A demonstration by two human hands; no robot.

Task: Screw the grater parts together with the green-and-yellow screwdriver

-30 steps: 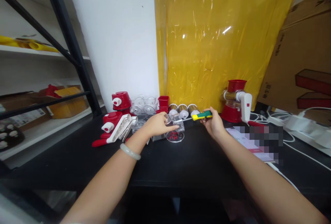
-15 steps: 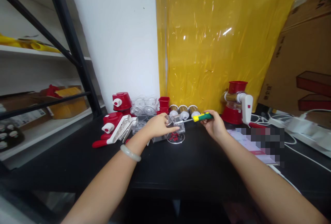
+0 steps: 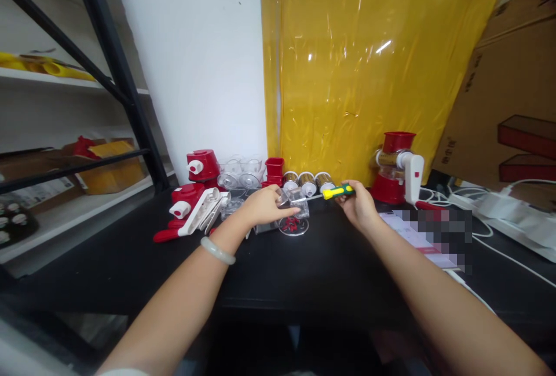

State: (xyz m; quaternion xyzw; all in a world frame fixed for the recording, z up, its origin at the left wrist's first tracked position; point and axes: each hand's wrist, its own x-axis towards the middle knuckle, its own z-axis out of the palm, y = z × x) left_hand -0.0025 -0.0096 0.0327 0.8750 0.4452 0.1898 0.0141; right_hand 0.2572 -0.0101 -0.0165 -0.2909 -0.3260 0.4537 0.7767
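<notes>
My left hand [image 3: 264, 207] grips a clear plastic part [image 3: 300, 207] above the table, its thumb along the near side. My right hand [image 3: 358, 205] is closed around the yellow and green handle of a screwdriver [image 3: 337, 192]. The thin shaft points left and reaches the clear part; whether the tip touches a screw is too small to tell. Just below the clear part sits a round clear dish [image 3: 294, 232] with small red and dark pieces in it. Behind the hands stand several metal grater drums [image 3: 306, 183] with white ends.
On the left lie red grater bases [image 3: 203, 164] and white cranks with red handles [image 3: 200, 214]. Clear housings [image 3: 241, 172] and red hoppers [image 3: 274, 168] stand at the back. To the right are an assembled drum grater [image 3: 393, 170], a lit tablet [image 3: 417, 237] and a power strip with cables [image 3: 504, 208].
The screwdriver has shifted slightly left, and its shaft now lines up with the clear part. My left hand keeps hold of that part; the view has tilted a little.
</notes>
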